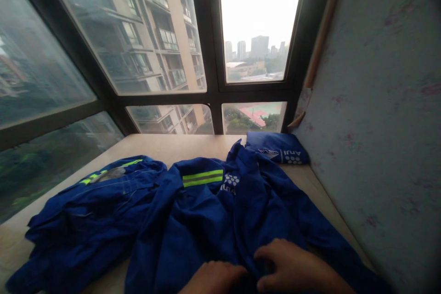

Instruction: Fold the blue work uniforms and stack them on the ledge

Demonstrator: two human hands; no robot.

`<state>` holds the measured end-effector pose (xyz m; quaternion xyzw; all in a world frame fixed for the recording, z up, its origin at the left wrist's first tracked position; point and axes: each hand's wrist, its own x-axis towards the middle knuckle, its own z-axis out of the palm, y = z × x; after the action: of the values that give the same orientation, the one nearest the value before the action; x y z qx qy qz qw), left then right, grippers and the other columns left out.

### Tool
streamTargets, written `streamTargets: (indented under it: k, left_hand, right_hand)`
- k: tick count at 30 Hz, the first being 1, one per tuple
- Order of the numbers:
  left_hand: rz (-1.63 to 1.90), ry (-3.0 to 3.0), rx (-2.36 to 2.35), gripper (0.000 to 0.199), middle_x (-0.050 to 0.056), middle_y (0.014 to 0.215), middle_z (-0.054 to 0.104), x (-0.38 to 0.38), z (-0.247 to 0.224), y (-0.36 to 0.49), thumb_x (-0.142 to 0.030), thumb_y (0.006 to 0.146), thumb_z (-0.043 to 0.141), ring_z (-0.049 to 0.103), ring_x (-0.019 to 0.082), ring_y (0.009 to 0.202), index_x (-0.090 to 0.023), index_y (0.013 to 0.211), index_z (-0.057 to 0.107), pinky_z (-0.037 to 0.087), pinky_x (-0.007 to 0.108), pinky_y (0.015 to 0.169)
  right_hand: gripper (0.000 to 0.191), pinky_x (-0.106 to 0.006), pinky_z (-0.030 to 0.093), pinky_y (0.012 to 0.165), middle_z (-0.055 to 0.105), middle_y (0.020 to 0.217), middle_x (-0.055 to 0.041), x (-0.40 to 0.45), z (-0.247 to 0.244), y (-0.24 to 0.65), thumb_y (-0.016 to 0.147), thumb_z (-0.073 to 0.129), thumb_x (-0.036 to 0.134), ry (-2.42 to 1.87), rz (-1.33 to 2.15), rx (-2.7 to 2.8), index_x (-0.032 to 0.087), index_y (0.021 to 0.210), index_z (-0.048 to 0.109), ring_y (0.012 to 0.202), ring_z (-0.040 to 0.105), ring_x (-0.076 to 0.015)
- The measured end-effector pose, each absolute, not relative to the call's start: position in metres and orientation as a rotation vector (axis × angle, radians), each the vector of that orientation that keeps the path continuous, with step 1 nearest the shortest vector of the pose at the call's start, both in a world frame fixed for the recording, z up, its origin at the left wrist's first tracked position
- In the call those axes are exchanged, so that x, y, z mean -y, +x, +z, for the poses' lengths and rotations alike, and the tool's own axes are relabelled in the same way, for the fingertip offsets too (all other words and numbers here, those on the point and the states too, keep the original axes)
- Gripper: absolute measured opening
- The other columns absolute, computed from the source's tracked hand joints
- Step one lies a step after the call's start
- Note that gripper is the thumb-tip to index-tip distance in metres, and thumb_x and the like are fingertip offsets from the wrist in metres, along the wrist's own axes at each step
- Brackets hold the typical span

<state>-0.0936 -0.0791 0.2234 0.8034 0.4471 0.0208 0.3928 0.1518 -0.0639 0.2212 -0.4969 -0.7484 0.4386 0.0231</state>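
Note:
A blue jacket with a yellow-green reflective strip and white lettering lies spread over the pale sill. Low in the view, my left hand is on the jacket's lower front, fingers bent; its fingertips are lost in shadow, so its hold is unclear. Just right of it, my right hand rests at the jacket's front edge, with thumb and fingers curved apart and a dark gap between them. No held cloth can be made out there.
Another crumpled blue garment lies at the left. A folded blue one with white lettering sits in the back right corner of the sill. Window frames stand behind, and a papered wall borders the right.

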Motion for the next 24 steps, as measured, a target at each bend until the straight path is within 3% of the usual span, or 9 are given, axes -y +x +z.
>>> streamTargets:
  k: [3,6,9,12,14,19,24]
  left_hand:
    - [0.361,1.989,-1.436,0.034,0.003,0.117,0.073,0.056,0.221,-0.115,-0.042,0.093,0.051,0.067,0.022,0.107,-0.03,0.12,0.068,0.052,0.033,0.095]
    - [0.532,2.124,-1.755,0.04,0.01,0.131,0.066,0.02,0.212,-0.132,-0.036,0.095,0.045,0.059,0.025,0.123,-0.021,0.126,0.065,0.044,0.042,0.108]
    - [0.34,2.339,-1.859,0.05,0.014,0.146,0.053,-0.005,0.181,-0.127,-0.033,0.09,0.052,0.045,0.033,0.137,-0.019,0.138,0.056,0.033,0.056,0.114]
    - [0.138,2.436,-1.843,0.058,0.014,0.153,0.043,-0.012,0.142,-0.115,-0.029,0.087,0.053,0.036,0.036,0.143,-0.022,0.145,0.049,0.027,0.062,0.115]
    - [0.118,2.483,-1.851,0.06,0.013,0.156,0.039,-0.015,0.123,-0.112,-0.025,0.087,0.051,0.033,0.035,0.145,-0.023,0.147,0.045,0.025,0.062,0.116]
    - [0.165,2.535,-1.881,0.059,0.012,0.157,0.037,-0.043,0.114,-0.126,-0.026,0.09,0.047,0.031,0.032,0.146,-0.023,0.148,0.044,0.024,0.059,0.117]
    - [0.191,2.571,-1.872,0.054,0.012,0.156,0.04,-0.088,0.12,-0.138,-0.03,0.093,0.045,0.033,0.031,0.144,-0.022,0.147,0.046,0.025,0.056,0.117]
  right_hand:
    - [0.041,-0.032,0.052,0.076,0.075,0.095,-0.0063,0.035,0.206,0.17,0.088,0.053,0.051,-1.653,1.118,2.007,0.023,0.11,0.073,0.085,0.069,-0.0232]
    - [0.047,-0.038,0.048,0.095,0.068,0.122,-0.0127,-0.001,0.188,0.173,0.089,0.051,0.042,-1.721,0.709,1.883,0.018,0.127,0.065,0.11,0.064,-0.0269]
    - [0.058,-0.048,0.034,0.112,0.051,0.146,-0.0143,-0.024,0.159,0.147,0.084,0.059,0.033,-1.685,0.532,2.072,0.018,0.139,0.055,0.135,0.045,-0.0325]
    - [0.057,-0.063,0.022,0.114,0.045,0.152,-0.0093,-0.038,0.124,0.11,0.083,0.062,0.027,-1.628,0.51,2.319,0.028,0.14,0.054,0.141,0.036,-0.0371]
    - [0.052,-0.066,0.018,0.114,0.044,0.153,-0.0062,-0.048,0.105,0.093,0.088,0.058,0.025,-1.573,0.488,2.409,0.035,0.139,0.054,0.143,0.034,-0.0368]
    - [0.047,-0.066,0.013,0.116,0.042,0.154,-0.0038,-0.082,0.093,0.081,0.096,0.049,0.025,-1.488,0.469,2.447,0.038,0.141,0.051,0.144,0.032,-0.0332]
    - [0.047,-0.053,0.02,0.12,0.052,0.147,0.0003,-0.119,0.105,0.075,0.095,0.046,0.022,-1.434,0.595,2.259,0.037,0.14,0.051,0.141,0.039,-0.0235]
